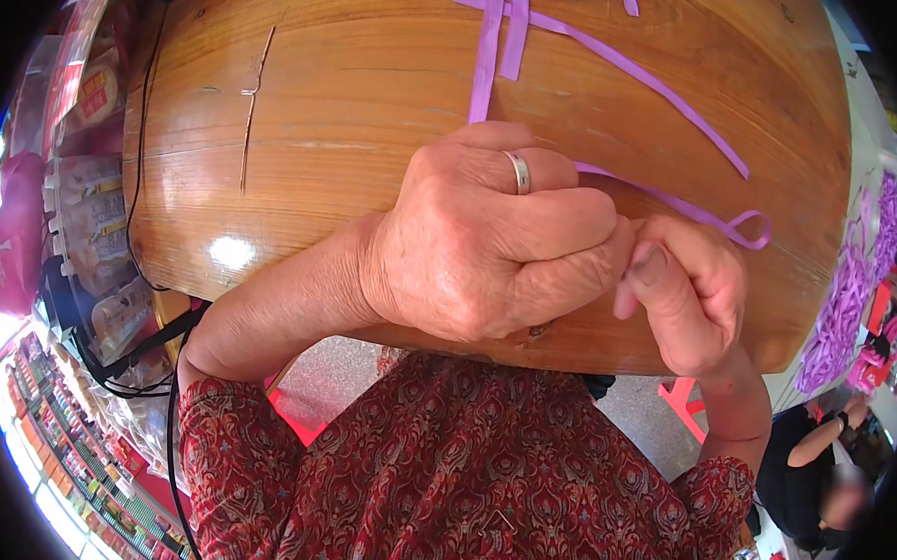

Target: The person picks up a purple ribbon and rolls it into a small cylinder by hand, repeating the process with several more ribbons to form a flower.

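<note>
My left hand (500, 237), with a ring on one finger, is closed over a purple ribbon (486, 61) above the wooden table. One strip of the ribbon comes down to its knuckles from the far side. Another strip leaves from behind its fingers and ends in a small loop (753, 231) at the right. My right hand (693, 291) is closed in a pinch, its fingertips meeting the left hand's. Whatever lies between those fingertips is hidden. A further length of ribbon (657, 81) stretches across the table beyond both hands.
On the left of the wooden table (323, 174) lies a thin twisted wire (249, 111). A black cable (138, 166) runs along the left edge, beside plastic packets (101, 225). At the right edge is a heap of purple ribbon (837, 317). Another person (811, 466) is at the lower right.
</note>
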A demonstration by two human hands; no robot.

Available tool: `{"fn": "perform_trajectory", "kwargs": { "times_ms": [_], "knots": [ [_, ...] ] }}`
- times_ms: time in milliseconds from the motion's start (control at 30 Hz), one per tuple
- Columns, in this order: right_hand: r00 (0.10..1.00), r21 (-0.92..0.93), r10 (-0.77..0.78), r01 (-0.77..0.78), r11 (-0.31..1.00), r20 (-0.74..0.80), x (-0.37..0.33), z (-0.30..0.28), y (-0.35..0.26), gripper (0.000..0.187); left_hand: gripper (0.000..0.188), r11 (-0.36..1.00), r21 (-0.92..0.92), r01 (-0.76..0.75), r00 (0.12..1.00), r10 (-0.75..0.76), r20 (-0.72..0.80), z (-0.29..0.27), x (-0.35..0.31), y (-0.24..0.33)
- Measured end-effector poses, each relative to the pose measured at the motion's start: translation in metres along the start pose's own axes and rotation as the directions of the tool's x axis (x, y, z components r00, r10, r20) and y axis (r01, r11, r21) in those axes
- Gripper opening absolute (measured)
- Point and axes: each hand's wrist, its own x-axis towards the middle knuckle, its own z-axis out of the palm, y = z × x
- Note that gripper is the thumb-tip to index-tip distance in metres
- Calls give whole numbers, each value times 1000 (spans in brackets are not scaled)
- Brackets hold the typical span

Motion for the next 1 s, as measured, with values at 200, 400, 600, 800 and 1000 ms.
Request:
{"fn": "perform_trajectory", "kwargs": {
  "times_ms": [200, 400, 600, 800, 1000],
  "knots": [
    [990, 200, 141, -134, 971, -21, -2, 1, -1, 36, 35, 994, -86, 66, 997, -62, 41, -1, 4, 1],
    [986, 389, 156, -120, 913, -61, 3, -7, 4, 59, 25, 929, -224, 293, 956, -288, 57, 3, 13, 0],
    [984, 371, 179, -164, 914, -6, 6, -9, 7, 50, 23, 894, -257, 366, 931, -350, 109, -2, 12, 1],
    [993, 327, 96, -70, 942, -62, 8, -16, 11, 29, 18, 839, -314, 444, 896, -418, 151, -3, 14, 0],
    [986, 217, -108, 133, 967, -124, 12, -21, 13, 25, 14, 717, -437, 543, 834, -521, 181, -7, 16, 3]
  ]
}}
